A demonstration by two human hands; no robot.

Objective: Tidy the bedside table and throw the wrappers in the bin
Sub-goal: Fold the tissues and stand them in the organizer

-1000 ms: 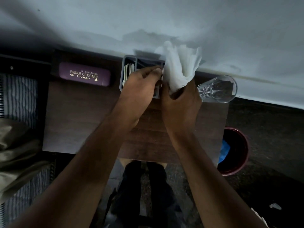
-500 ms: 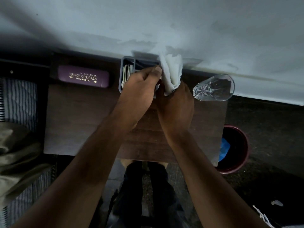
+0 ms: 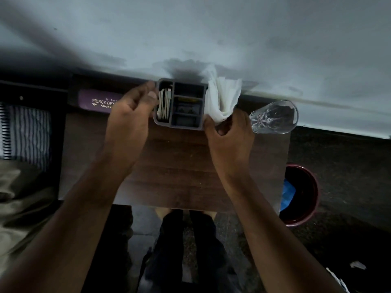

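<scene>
- A crumpled white tissue (image 3: 223, 100) is pinched at its lower end in the curled fingers of the right hand (image 3: 229, 134); it is held just beside the right wall of the grey organiser (image 3: 181, 102), at the back of the bedside table (image 3: 179, 166), and fans upward against the wall behind.
- The tissue looks thin, soft and creased, bunched where it is held and loose at its top.
- The step in hand is judged to be the stowing or removal of the tissue. If it is waste, it would best be kept bunched and carried clear of the glass (image 3: 274, 116), which lies on its side just right of the hand and could be rolled by a careless knuckle.
- The bin (image 3: 301, 195) stands on the floor beside the table's right edge, with something blue inside.
- The left hand (image 3: 132, 117) is set against the organiser's left wall, thumb and fingers curled near its corner; whether it is truly gripped cannot be told.
- White folded items are seen in the organiser's left compartment.
- A purple spectacle case (image 3: 96, 100) lies to the left, partly hidden by the left hand.
</scene>
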